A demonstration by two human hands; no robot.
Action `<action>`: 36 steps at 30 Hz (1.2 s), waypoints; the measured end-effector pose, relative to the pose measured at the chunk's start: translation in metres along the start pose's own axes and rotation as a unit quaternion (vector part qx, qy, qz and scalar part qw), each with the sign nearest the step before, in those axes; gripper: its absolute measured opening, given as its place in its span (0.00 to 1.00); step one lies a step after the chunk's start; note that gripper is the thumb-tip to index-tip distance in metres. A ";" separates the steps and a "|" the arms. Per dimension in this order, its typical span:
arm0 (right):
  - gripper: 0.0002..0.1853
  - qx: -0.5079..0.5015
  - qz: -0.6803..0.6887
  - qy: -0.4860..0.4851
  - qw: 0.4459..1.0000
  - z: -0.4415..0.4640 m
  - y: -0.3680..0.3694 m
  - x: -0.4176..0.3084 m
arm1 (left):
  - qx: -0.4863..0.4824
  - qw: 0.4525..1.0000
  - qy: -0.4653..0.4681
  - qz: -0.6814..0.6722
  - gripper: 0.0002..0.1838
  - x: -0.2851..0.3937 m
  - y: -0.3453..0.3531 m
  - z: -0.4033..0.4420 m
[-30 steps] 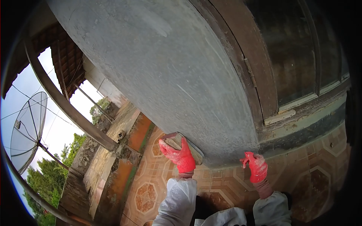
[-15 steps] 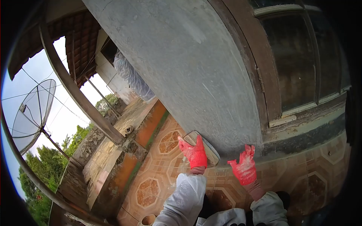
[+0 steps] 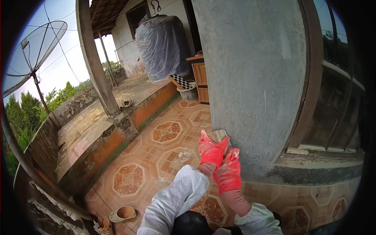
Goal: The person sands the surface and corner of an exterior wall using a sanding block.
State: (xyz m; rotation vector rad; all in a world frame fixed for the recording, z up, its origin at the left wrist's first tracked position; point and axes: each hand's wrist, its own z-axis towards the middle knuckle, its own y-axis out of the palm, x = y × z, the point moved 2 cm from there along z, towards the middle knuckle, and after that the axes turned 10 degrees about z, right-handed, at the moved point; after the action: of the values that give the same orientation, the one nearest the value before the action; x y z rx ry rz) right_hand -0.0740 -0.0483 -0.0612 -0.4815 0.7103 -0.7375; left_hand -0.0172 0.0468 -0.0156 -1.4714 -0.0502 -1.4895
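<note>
The left hand (image 3: 212, 149), in a red glove dusted with pale powder, holds a flat block (image 3: 218, 135), fingers and thumb bent narrowly around its near side. The block is at the lower edge of the grey wall (image 3: 254, 82), by its corner (whether it touches the wall is hard to tell). The right hand (image 3: 228, 171), gloved in the same smeared red, is up against the left hand, just below the block, its fingers pointing toward it. How far those fingers are bent, and whether they grip the block too, cannot be told from this view. Both wrists come out of pale, spotted sleeves.

Below the hands runs a patterned tile floor (image 3: 167, 132) (white marks are scattered on it to the left of the hands). A shoe (image 3: 123, 214) lies near the lower edge of the view. Farther off, beyond the wall's corner, a bucket (image 3: 188, 92) stands by a wooden cabinet (image 3: 200, 74), with a black-and-white checkered board (image 3: 180, 82) leaning at it and a plastic-wrapped bundle (image 3: 161, 47) behind.
</note>
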 end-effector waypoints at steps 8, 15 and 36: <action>0.32 0.006 -0.118 -0.028 0.993 0.016 -0.052 -0.046 | 0.101 0.987 0.005 -0.122 0.64 -0.003 0.003 0.016; 0.13 -0.039 -0.145 -0.096 0.984 0.039 -0.003 -0.025 | 0.038 0.983 -0.027 -0.179 0.67 -0.006 0.002 0.025; 0.21 0.115 -0.162 -0.224 0.954 0.094 0.027 -0.031 | -0.176 0.862 0.034 -0.474 0.31 -0.040 -0.029 0.026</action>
State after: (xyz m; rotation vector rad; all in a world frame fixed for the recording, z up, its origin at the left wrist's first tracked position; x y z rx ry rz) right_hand -0.0104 0.0064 -0.0018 -0.5333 0.1157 -0.9632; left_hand -0.0266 0.1013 -0.0232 -1.7912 -0.5560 -2.4389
